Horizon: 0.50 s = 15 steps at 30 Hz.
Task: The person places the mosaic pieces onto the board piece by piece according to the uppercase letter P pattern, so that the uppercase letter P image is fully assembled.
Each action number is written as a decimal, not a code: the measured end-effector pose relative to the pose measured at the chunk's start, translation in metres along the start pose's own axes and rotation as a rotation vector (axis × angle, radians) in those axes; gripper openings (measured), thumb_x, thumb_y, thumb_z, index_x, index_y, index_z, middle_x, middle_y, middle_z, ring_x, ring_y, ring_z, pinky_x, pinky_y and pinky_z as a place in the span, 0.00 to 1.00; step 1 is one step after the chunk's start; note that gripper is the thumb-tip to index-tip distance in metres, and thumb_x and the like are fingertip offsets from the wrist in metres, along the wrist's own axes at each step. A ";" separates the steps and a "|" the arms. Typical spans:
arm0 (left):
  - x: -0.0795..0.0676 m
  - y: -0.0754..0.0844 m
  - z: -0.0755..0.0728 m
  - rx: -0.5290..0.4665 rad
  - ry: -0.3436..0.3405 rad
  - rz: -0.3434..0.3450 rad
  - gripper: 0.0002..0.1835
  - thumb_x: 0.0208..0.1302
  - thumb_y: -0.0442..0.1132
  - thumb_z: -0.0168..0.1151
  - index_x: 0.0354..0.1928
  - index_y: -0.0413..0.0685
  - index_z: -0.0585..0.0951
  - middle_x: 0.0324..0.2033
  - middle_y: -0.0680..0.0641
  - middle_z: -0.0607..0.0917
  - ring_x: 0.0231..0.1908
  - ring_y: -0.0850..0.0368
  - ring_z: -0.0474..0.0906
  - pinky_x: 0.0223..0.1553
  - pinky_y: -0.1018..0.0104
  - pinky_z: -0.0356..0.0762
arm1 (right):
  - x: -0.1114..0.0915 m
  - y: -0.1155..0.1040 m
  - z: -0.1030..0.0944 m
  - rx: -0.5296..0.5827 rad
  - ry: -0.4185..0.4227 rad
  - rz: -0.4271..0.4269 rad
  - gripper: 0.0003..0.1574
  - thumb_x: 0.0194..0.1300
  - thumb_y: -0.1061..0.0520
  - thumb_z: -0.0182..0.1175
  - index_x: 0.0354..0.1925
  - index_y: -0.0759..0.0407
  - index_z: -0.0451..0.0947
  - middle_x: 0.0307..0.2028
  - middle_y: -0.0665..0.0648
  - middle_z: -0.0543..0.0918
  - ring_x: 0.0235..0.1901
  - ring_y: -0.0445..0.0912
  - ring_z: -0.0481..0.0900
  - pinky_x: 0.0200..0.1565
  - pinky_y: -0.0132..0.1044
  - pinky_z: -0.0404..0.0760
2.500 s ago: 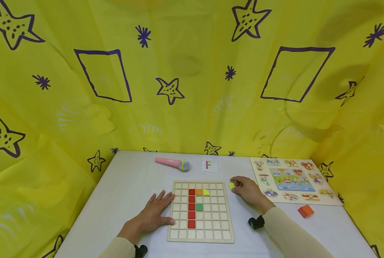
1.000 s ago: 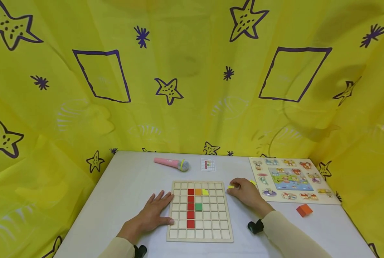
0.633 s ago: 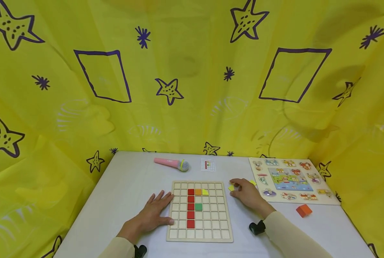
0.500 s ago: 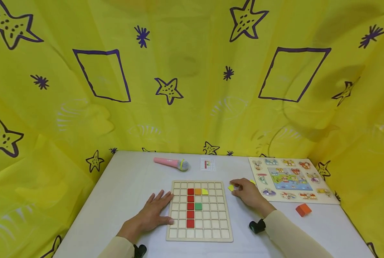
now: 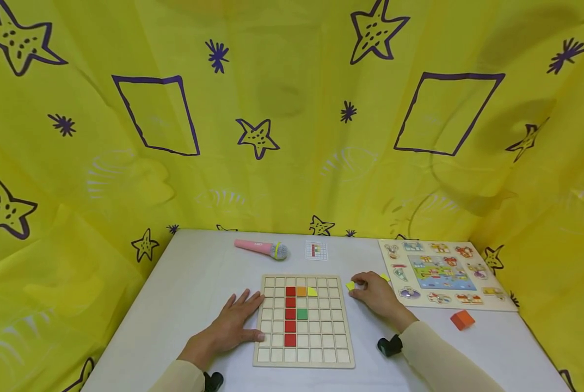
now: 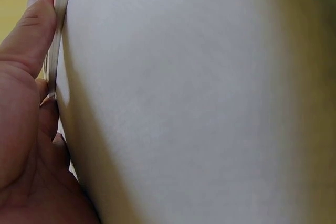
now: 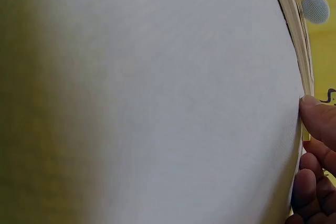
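Note:
A wooden grid board [image 5: 329,342] lies flat, with a column of red tiles [image 5: 290,314] in it. Beside the column's top sit an orange tile [image 5: 301,292] and a yellow tile [image 5: 312,292]; lower, a green tile [image 5: 302,314] adjoins it. My left hand [image 5: 229,326] lies spread on the table, fingertips and thumb at the board's left edge. To the right of the board, my right hand [image 5: 377,294] pinches a small yellow tile [image 5: 350,285] between thumb and fingers, close to the tabletop. Another yellow piece [image 5: 384,277] shows partly behind that hand.
A pink microphone [image 5: 259,248] and a small pattern card [image 5: 316,250] lie beyond the board. At the right are a picture puzzle board [image 5: 446,299] and an orange-red block [image 5: 462,320]. Yellow patterned cloth [image 5: 292,179] hangs around the white table [image 5: 145,326].
The yellow tile has shifted and turned slightly in my right hand's fingers beside the board. More of the other yellow piece shows behind the hand. My left hand stays at the board's edge.

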State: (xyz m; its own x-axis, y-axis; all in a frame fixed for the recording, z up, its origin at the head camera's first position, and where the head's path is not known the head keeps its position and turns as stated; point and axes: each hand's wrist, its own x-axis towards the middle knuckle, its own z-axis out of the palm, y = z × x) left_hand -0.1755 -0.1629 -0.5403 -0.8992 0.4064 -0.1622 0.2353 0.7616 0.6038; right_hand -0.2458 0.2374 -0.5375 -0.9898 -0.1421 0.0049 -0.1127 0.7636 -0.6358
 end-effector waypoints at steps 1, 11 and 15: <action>0.000 0.000 0.000 0.000 0.001 0.003 0.55 0.58 0.62 0.75 0.82 0.48 0.63 0.82 0.45 0.62 0.84 0.40 0.43 0.83 0.36 0.34 | 0.000 -0.001 0.000 -0.003 0.001 0.001 0.22 0.64 0.55 0.75 0.53 0.63 0.86 0.44 0.56 0.85 0.40 0.46 0.77 0.46 0.43 0.79; 0.000 0.001 -0.001 0.005 0.008 0.025 0.54 0.58 0.61 0.75 0.81 0.46 0.64 0.81 0.42 0.63 0.84 0.38 0.45 0.83 0.35 0.35 | -0.002 0.003 0.001 0.110 0.048 0.003 0.22 0.65 0.58 0.74 0.55 0.63 0.84 0.41 0.54 0.87 0.39 0.44 0.81 0.43 0.36 0.82; 0.000 0.000 -0.001 0.005 0.010 0.023 0.54 0.58 0.60 0.75 0.81 0.46 0.64 0.81 0.42 0.64 0.84 0.38 0.45 0.83 0.35 0.35 | -0.003 0.004 0.002 0.126 0.046 0.011 0.20 0.64 0.57 0.75 0.51 0.62 0.83 0.37 0.52 0.84 0.36 0.43 0.78 0.39 0.33 0.79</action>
State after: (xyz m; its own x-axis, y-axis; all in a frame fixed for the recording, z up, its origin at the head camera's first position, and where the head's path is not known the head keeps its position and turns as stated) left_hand -0.1758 -0.1633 -0.5391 -0.8971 0.4189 -0.1403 0.2581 0.7547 0.6031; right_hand -0.2426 0.2397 -0.5412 -0.9942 -0.1026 0.0306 -0.0926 0.6796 -0.7277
